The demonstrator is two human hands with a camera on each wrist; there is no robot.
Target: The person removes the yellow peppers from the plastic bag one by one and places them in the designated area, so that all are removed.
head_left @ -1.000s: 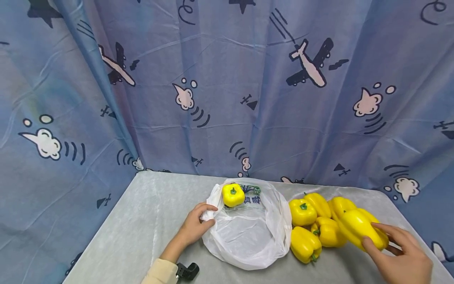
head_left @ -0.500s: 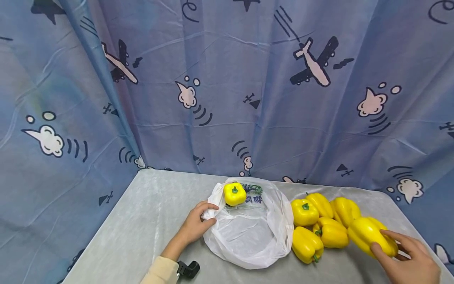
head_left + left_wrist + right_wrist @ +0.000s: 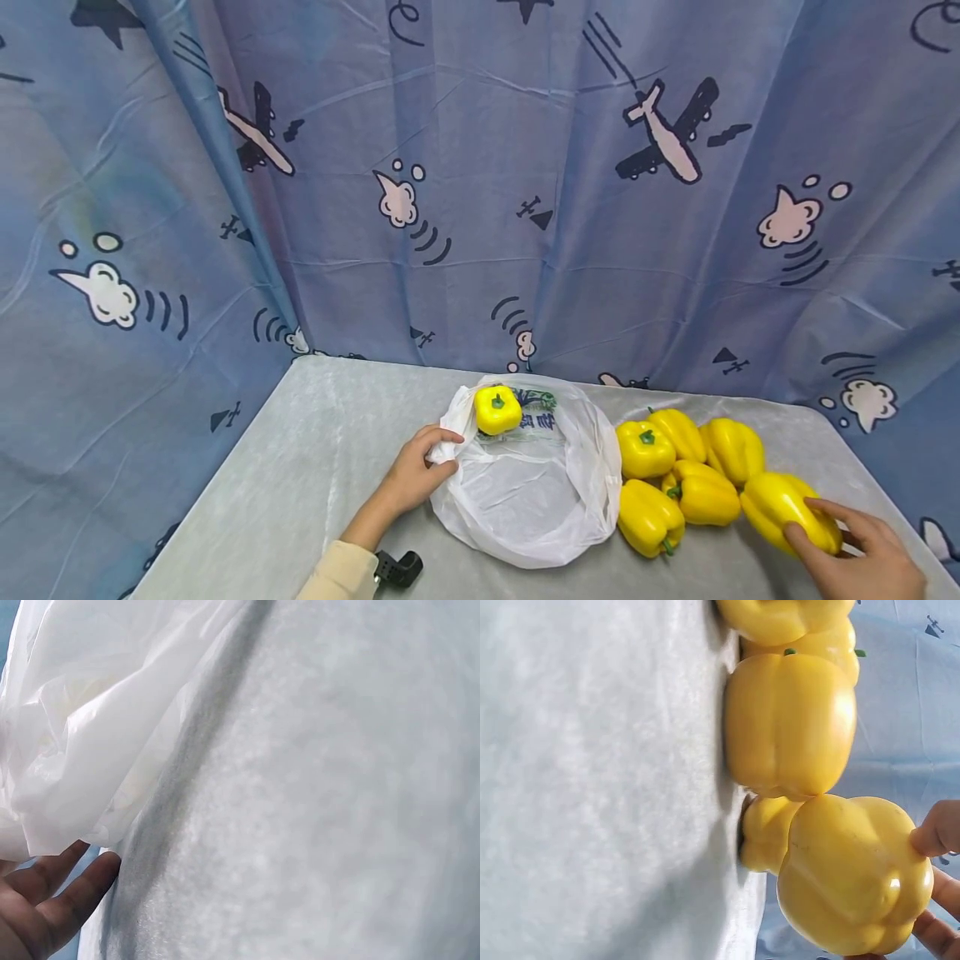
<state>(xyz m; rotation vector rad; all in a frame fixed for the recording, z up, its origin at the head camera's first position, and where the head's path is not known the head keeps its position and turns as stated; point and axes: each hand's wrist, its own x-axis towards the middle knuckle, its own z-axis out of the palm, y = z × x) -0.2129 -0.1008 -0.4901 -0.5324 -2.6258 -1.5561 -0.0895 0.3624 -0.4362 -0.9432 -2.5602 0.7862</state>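
My left hand [image 3: 415, 469] pinches the left rim of a white plastic bag [image 3: 517, 533], which lies with its mouth spread. Inside the bag, at the far left, one yellow bell pepper [image 3: 497, 409] shows its green stem. At the right, my right hand [image 3: 862, 546] holds another yellow bell pepper [image 3: 855, 874] between thumb and fingers, beside the pile. The left wrist view shows the bag's side [image 3: 112, 727] above the fingers [image 3: 86, 896]; the thumb is hidden there.
Several yellow bell peppers [image 3: 701, 493] are grouped between the bag and my right hand. A grey cloth covers the table [image 3: 330, 433]. A blue curtain [image 3: 480, 208] with airplane prints hangs behind and at the sides. A black wrist strap [image 3: 399, 569] shows near my left sleeve.
My right hand has moved right and toward the front edge with its bell pepper, away from the pile. My left hand has kept its hold on the bag's rim.
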